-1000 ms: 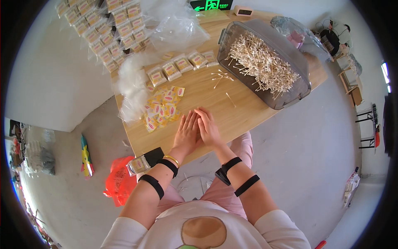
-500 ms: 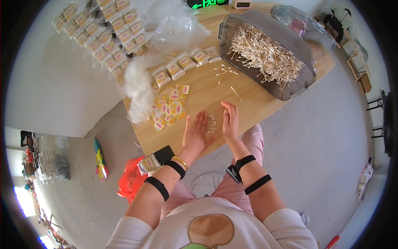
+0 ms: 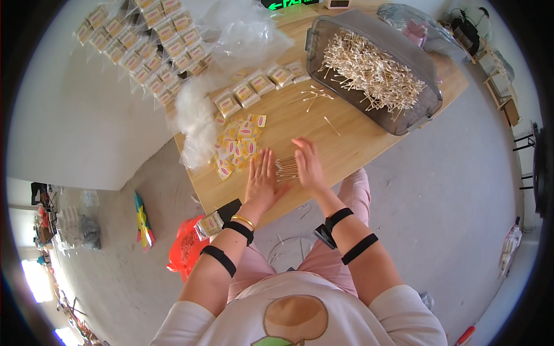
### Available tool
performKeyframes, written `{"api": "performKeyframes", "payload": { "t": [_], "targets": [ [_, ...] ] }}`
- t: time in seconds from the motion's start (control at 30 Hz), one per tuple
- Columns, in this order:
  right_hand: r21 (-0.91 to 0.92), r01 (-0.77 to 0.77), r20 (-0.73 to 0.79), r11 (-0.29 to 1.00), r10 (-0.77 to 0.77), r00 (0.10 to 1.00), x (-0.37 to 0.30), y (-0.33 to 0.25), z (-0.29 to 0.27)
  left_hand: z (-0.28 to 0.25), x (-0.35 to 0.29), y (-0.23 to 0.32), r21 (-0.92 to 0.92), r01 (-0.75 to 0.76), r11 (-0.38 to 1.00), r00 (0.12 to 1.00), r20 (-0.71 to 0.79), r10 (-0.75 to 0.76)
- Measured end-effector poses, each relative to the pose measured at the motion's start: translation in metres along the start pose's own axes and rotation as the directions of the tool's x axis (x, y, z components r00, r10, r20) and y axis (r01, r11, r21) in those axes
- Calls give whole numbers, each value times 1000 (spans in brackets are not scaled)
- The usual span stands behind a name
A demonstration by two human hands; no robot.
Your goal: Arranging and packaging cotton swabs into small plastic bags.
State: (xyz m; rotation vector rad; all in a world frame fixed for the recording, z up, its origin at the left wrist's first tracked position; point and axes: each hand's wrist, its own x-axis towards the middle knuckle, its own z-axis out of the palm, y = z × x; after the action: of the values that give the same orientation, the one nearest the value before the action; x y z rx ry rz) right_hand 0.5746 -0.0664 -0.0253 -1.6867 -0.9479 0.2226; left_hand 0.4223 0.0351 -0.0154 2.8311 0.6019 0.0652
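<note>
Between my two hands, a flat row of cotton swabs (image 3: 287,168) lies side by side on the wooden table (image 3: 343,153). My left hand (image 3: 262,184) rests flat at the row's left ends, fingers stretched out. On the other side, my right hand (image 3: 310,167) stands on edge against the right ends, with its fingers extended and slightly bent. Neither hand grips anything. Just beyond my left hand is a loose pile of small yellow-and-white cards (image 3: 241,141). A single cotton swab (image 3: 332,126) lies beyond my right hand.
A grey plastic bin (image 3: 369,115) of loose swabs lies tipped at the far right. Packed swab bags (image 3: 247,95) line up behind the cards, beside clear plastic bags (image 3: 199,124). A black box with a swab pack (image 3: 210,225) sits at the near edge, above a red bag (image 3: 184,245).
Both hands have shifted slightly left and the right hand has come up against the swabs. More of the row's length now shows between them.
</note>
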Motion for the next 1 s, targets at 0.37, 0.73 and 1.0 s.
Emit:
{"api": "performKeyframes", "payload": {
  "t": [0.37,0.73,1.0],
  "targets": [
    [14,-65,-180,998,66,981,-2,2,-9,0,8,18,-190,-66,980,989,-144,39],
    [-52,-78,-62,996,75,995,-19,0,-28,-11,-3,17,-106,-31,994,998,-55,25],
    [-551,202,337,809,-6,941,-42,-14,-32,5,-30,-9,115,67,991,997,-32,-64]
  ]
}}
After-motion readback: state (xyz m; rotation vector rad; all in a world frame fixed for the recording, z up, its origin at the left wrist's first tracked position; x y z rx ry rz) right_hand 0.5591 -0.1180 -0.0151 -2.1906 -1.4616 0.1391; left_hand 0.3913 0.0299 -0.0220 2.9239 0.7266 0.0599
